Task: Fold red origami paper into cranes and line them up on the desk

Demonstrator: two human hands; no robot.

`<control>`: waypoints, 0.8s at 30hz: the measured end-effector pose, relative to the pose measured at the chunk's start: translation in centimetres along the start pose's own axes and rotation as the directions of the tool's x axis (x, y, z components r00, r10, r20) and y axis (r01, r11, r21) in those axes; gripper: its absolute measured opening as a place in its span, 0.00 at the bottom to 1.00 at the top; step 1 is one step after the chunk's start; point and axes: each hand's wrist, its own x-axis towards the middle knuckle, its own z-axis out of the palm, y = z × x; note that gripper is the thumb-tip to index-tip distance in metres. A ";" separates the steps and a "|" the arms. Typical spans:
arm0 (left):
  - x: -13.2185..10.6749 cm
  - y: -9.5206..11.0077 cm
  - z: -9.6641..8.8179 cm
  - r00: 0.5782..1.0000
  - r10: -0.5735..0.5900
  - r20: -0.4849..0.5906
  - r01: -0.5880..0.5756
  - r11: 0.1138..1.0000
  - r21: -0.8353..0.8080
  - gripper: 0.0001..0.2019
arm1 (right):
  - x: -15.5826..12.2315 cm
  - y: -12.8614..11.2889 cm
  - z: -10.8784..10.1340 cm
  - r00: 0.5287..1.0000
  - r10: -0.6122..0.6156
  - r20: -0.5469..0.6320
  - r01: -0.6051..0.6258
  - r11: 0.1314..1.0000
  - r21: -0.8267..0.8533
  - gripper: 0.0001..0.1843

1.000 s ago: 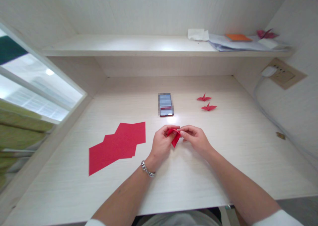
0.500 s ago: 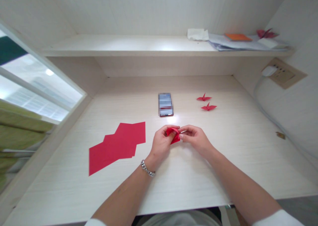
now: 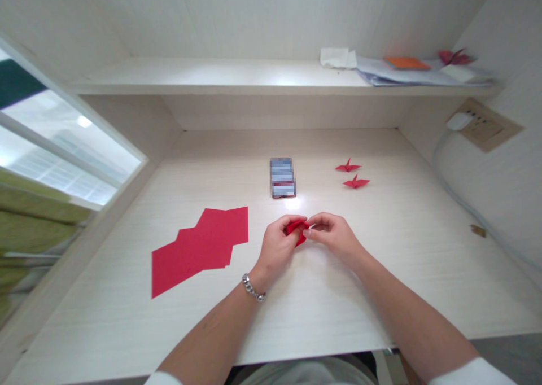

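A partly folded piece of red origami paper point(image 3: 301, 237) is held just above the desk, in front of the phone. My left hand point(image 3: 277, 241) grips its left side, the thumb lying over the paper. On the right edge, my right hand point(image 3: 332, 232) pinches the paper between thumb and fingers. Fingers cover much of the paper, so its exact fold is hidden. To the left lie several overlapping red paper sheets point(image 3: 199, 241), flat on the desk. Two folded red paper cranes, a back one point(image 3: 348, 167) and a front one point(image 3: 356, 183), sit beyond my right hand.
A phone point(image 3: 283, 178) with a blurred screen lies mid-desk point(image 3: 322, 317). The shelf point(image 3: 212, 71) above carries papers point(image 3: 398, 75), an orange pad point(image 3: 407, 63), a white tissue point(image 3: 337, 58) and a larger red folded paper point(image 3: 457, 57). A cable point(image 3: 449, 184) runs from the right wall socket point(image 3: 486, 126).
The red paper has turned slightly and its top has folded down a little between my fingers. My left hand has shifted slightly right; the other things stay put.
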 end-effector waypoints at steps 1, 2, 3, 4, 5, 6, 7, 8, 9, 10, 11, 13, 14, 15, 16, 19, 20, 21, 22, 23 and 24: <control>0.0 0.0 0.0 1.000 -0.010 0.005 0.010 1.000 -0.008 0.10 | 0.0 0.0 0.0 1.000 0.004 0.001 -0.004 1.000 -0.015 0.17; 0.0 0.0 0.0 1.000 -0.020 0.009 0.020 1.000 -0.019 0.11 | 0.0 -0.1 -0.1 1.000 0.009 0.004 -0.008 1.000 -0.027 0.17; 0.0 0.0 0.0 1.000 -0.029 0.011 0.030 0.999 -0.031 0.11 | 0.0 -0.2 -0.1 1.000 0.012 0.009 -0.012 0.999 -0.037 0.16; 0.0 0.0 0.0 0.999 -0.035 0.015 0.036 0.999 -0.041 0.12 | 0.0 -0.3 -0.2 1.000 0.015 0.012 -0.014 0.999 -0.042 0.16; 0.0 0.0 -0.1 0.999 -0.038 0.017 0.039 0.998 -0.049 0.13 | 0.0 -0.3 -0.2 1.000 0.018 0.017 -0.018 0.999 -0.042 0.16; 0.0 0.0 -0.1 0.999 -0.038 0.019 0.040 0.998 -0.055 0.14 | 0.0 -0.4 -0.3 1.000 0.022 0.023 -0.021 0.999 -0.037 0.16; 0.1 -0.1 -0.1 0.999 -0.037 0.023 0.038 0.998 -0.059 0.15 | 0.0 -0.5 -0.3 0.999 0.025 0.026 -0.024 0.999 -0.031 0.16; 0.1 -0.1 -0.1 0.999 -0.035 0.026 0.037 0.997 -0.061 0.15 | 0.0 -0.6 -0.4 0.999 0.025 0.028 -0.024 0.999 -0.023 0.16; 0.1 -0.2 -0.1 0.999 -0.034 0.028 0.035 0.998 -0.060 0.15 | 0.0 -0.6 -0.4 0.999 0.022 0.029 -0.022 1.000 -0.016 0.16; 0.1 -0.3 -0.1 0.999 -0.033 0.025 0.034 0.998 -0.057 0.15 | 0.0 -0.6 -0.3 1.000 0.016 0.027 -0.016 1.000 -0.009 0.16; 0.1 -0.3 -0.1 0.999 -0.033 0.019 0.034 0.998 -0.053 0.15 | 0.0 -0.7 -0.3 1.000 0.009 0.023 -0.009 1.000 0.001 0.16; 0.2 -0.4 -0.1 1.000 -0.031 0.004 0.031 0.999 -0.045 0.15 | 0.0 -0.6 -0.1 1.000 -0.006 0.014 0.006 0.999 0.032 0.16; 0.2 -0.5 -0.1 1.000 -0.029 -0.008 0.029 0.999 -0.041 0.15 | 0.0 -0.6 0.0 1.000 -0.013 0.007 0.013 0.999 0.050 0.16; 0.2 -0.5 -0.1 0.999 -0.028 -0.020 0.027 0.999 -0.039 0.14 | 0.0 -0.6 0.1 1.000 -0.020 -0.006 0.021 0.998 0.064 0.16; 0.3 -0.5 -0.1 0.999 -0.027 -0.036 0.026 0.999 -0.038 0.14 | -0.1 -0.5 0.2 0.999 -0.030 -0.023 0.031 0.997 0.071 0.15; 0.3 -0.4 -0.1 0.995 -0.027 -0.092 0.024 0.999 -0.035 0.13 | -0.2 -0.4 0.5 0.994 -0.064 -0.083 0.066 0.998 0.018 0.12; 0.3 -0.3 -0.1 0.994 -0.023 -0.107 0.020 0.999 -0.030 0.13 | -0.3 -0.4 0.5 0.993 -0.076 -0.091 0.075 0.997 -0.018 0.11; 0.3 -0.3 -0.1 0.993 -0.020 -0.116 0.018 1.000 -0.023 0.13 | -0.4 -0.5 0.5 0.992 -0.088 -0.091 0.083 0.995 -0.056 0.10; 0.3 -0.2 -0.1 0.992 -0.018 -0.123 0.017 1.000 -0.017 0.13 | -0.5 -0.5 0.6 0.991 -0.103 -0.085 0.095 0.991 -0.093 0.09; 0.3 -0.2 -0.1 0.992 -0.018 -0.127 0.017 1.000 -0.011 0.12 | -0.6 -0.5 0.6 0.990 -0.123 -0.076 0.112 0.985 -0.127 0.08; 0.3 -0.2 -0.1 0.991 -0.020 -0.131 0.020 1.000 -0.007 0.12 | -0.7 -0.5 0.6 0.987 -0.145 -0.069 0.133 0.979 -0.155 0.08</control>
